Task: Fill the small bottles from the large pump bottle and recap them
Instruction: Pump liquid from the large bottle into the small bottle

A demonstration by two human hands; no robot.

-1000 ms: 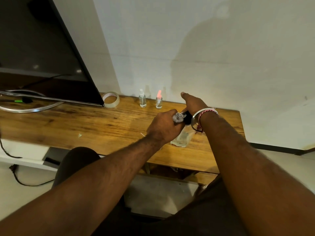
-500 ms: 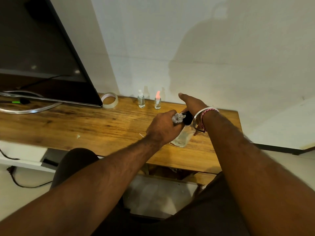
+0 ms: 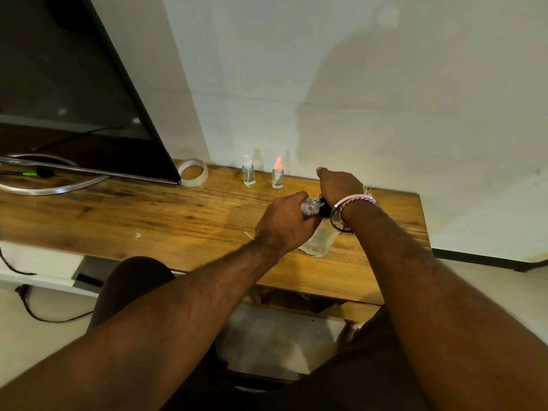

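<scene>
The large clear pump bottle (image 3: pixel 321 240) stands on the wooden table (image 3: pixel 148 215) near its right end. My right hand (image 3: pixel 339 185) lies over its black pump head (image 3: pixel 324 209) and presses down, fingers reaching past it. My left hand (image 3: pixel 284 223) grips a small glittery bottle (image 3: pixel 310 206) against the pump's spout. Two more small bottles stand capped by the wall: one with a white cap (image 3: pixel 248 173), one with a pink cap (image 3: pixel 278 176). The spout and the small bottle's mouth are hidden by my hands.
A roll of clear tape (image 3: pixel 192 172) lies left of the small bottles. A large dark screen (image 3: pixel 74 84) on a metal stand fills the table's left side. Cables run on the floor at the left. My knees are under the table's front edge.
My right hand has sunk slightly over the pump head. My left hand keeps the small bottle in the same place at the spout.
</scene>
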